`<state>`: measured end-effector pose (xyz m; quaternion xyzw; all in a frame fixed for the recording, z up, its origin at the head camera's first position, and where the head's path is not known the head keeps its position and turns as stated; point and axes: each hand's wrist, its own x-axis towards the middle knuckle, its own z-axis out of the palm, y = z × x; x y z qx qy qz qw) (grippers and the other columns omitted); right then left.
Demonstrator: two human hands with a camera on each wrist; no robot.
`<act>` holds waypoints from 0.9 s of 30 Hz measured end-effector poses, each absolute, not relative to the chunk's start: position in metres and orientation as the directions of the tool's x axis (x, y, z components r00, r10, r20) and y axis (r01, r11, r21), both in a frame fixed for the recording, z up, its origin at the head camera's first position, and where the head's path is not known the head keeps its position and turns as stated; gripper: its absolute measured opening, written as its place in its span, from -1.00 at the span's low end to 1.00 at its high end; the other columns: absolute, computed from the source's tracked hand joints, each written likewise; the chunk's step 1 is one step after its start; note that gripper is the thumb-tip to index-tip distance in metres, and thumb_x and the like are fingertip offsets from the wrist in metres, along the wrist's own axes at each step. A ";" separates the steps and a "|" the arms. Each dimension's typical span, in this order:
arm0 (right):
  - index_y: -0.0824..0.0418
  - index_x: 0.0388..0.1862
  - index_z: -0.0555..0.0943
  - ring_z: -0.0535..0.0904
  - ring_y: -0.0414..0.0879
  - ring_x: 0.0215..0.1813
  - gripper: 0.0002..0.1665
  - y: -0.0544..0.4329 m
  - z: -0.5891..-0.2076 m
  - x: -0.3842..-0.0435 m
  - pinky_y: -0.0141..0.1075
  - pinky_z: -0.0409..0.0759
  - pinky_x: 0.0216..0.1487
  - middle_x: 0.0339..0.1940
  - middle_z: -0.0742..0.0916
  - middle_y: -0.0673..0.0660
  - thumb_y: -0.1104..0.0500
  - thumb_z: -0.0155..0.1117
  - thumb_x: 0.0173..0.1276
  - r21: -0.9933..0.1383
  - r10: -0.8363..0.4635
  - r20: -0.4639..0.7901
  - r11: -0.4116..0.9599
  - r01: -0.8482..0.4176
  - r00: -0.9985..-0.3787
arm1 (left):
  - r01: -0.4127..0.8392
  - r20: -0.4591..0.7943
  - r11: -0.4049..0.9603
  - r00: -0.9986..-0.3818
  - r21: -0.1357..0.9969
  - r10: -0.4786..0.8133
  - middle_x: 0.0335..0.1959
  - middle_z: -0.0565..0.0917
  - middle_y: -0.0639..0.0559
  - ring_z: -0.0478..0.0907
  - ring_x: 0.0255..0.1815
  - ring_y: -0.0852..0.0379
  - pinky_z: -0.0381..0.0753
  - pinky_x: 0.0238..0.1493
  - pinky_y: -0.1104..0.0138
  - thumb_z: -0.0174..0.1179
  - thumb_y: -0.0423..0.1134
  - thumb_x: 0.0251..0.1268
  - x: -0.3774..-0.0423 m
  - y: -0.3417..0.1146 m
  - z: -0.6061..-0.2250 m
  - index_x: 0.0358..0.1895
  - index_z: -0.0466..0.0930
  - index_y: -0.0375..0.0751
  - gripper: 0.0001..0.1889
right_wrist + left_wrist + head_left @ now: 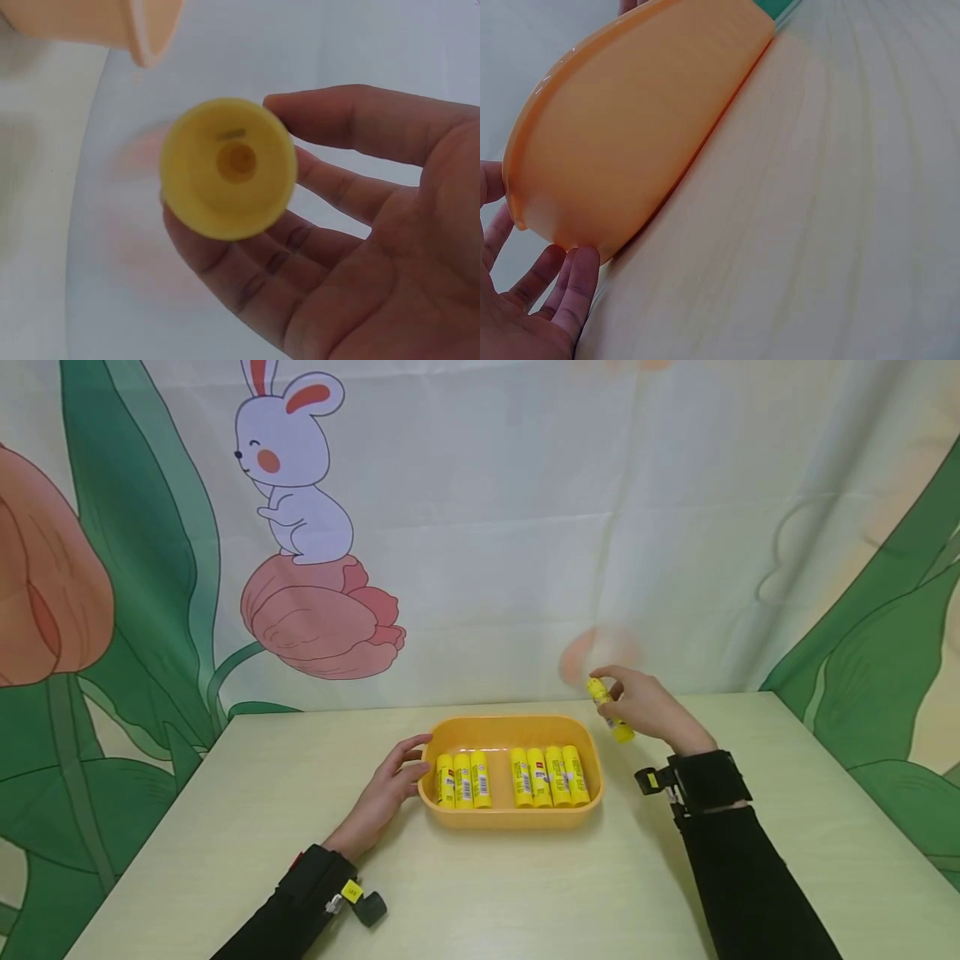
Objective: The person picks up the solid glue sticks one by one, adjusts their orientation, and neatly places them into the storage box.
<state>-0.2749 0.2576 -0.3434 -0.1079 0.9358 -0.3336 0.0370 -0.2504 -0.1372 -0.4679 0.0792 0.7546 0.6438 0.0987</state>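
A yellow-orange plastic tray stands on the table. Inside lie three yellow glue sticks in a left row and several more glue sticks in a right row, with a gap between. My left hand holds the tray's left end, its fingertips on the rim and outer wall in the left wrist view. Above the table, just right of the tray, my right hand pinches one glue stick, tilted, between thumb and fingers. Its hollow round end faces the right wrist camera.
The pale wooden table ends at a printed curtain close behind the tray. A rabbit and large flowers decorate that cloth. Each wrist wears a black band with a small camera, such as the right band.
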 end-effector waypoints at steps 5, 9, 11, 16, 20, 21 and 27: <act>0.34 0.55 0.32 0.63 0.07 -0.22 -0.30 0.251 -0.339 -0.271 -0.23 0.66 -0.22 -0.04 0.65 0.38 0.30 0.22 0.46 -0.632 -0.253 0.024 0.746 -0.210 -0.967 | -0.005 -0.042 0.154 -0.969 0.988 0.242 0.48 0.26 -0.11 0.36 0.38 -0.15 0.53 0.26 0.17 0.09 0.00 0.61 -0.250 -0.137 -0.468 0.56 0.26 0.13 -0.45; 0.32 0.55 0.33 0.64 0.05 -0.23 -0.31 0.245 -0.335 -0.267 -0.22 0.67 -0.22 -0.05 0.65 0.37 0.30 0.22 0.47 -0.649 -0.275 0.021 0.727 -0.222 -0.961 | -0.012 -0.049 0.152 -0.970 0.988 0.238 0.46 0.27 -0.09 0.37 0.38 -0.13 0.53 0.26 0.14 0.09 0.00 0.61 -0.250 -0.138 -0.467 0.54 0.29 0.19 -0.48; 0.30 0.55 0.34 0.63 0.05 -0.22 -0.31 0.243 -0.333 -0.265 -0.22 0.66 -0.22 -0.03 0.65 0.37 0.30 0.23 0.47 -0.658 -0.288 0.024 0.717 -0.232 -0.957 | -0.014 -0.050 0.149 -0.969 0.989 0.241 0.46 0.27 -0.08 0.37 0.37 -0.13 0.53 0.27 0.13 0.09 -0.01 0.61 -0.250 -0.138 -0.467 0.54 0.29 0.20 -0.48; 0.27 0.53 0.38 0.61 0.08 -0.15 -0.33 0.235 -0.328 -0.261 -0.22 0.64 -0.23 -0.02 0.65 0.34 0.29 0.26 0.47 -0.661 -0.317 0.047 0.701 -0.267 -0.947 | -0.013 -0.051 0.151 -0.967 0.988 0.250 0.47 0.26 -0.08 0.38 0.37 -0.14 0.52 0.30 0.11 0.08 0.00 0.62 -0.250 -0.138 -0.468 0.55 0.26 0.20 -0.47; 0.25 0.51 0.40 0.60 0.09 -0.12 -0.35 0.231 -0.328 -0.259 -0.21 0.65 -0.21 -0.03 0.66 0.32 0.30 0.27 0.48 -0.661 -0.329 0.046 0.698 -0.275 -0.943 | -0.015 -0.053 0.154 -0.967 0.988 0.248 0.48 0.26 -0.09 0.38 0.38 -0.14 0.51 0.31 0.10 0.08 0.00 0.62 -0.250 -0.138 -0.467 0.55 0.26 0.20 -0.47; 0.25 0.51 0.40 0.60 0.09 -0.11 -0.35 0.230 -0.328 -0.258 -0.21 0.65 -0.20 -0.02 0.66 0.32 0.30 0.27 0.48 -0.660 -0.330 0.044 0.699 -0.276 -0.943 | -0.017 -0.055 0.153 -0.967 0.988 0.248 0.48 0.26 -0.08 0.38 0.38 -0.14 0.50 0.31 0.10 0.08 0.00 0.62 -0.249 -0.138 -0.467 0.55 0.26 0.21 -0.47; 0.24 0.51 0.41 0.60 0.09 -0.12 -0.36 0.224 -0.329 -0.257 -0.21 0.66 -0.20 -0.03 0.67 0.30 0.31 0.29 0.48 -0.654 -0.349 0.041 0.699 -0.289 -0.936 | -0.020 -0.056 0.148 -0.968 0.989 0.246 0.47 0.26 -0.09 0.36 0.39 -0.14 0.50 0.30 0.11 0.08 -0.01 0.61 -0.249 -0.138 -0.466 0.55 0.27 0.19 -0.47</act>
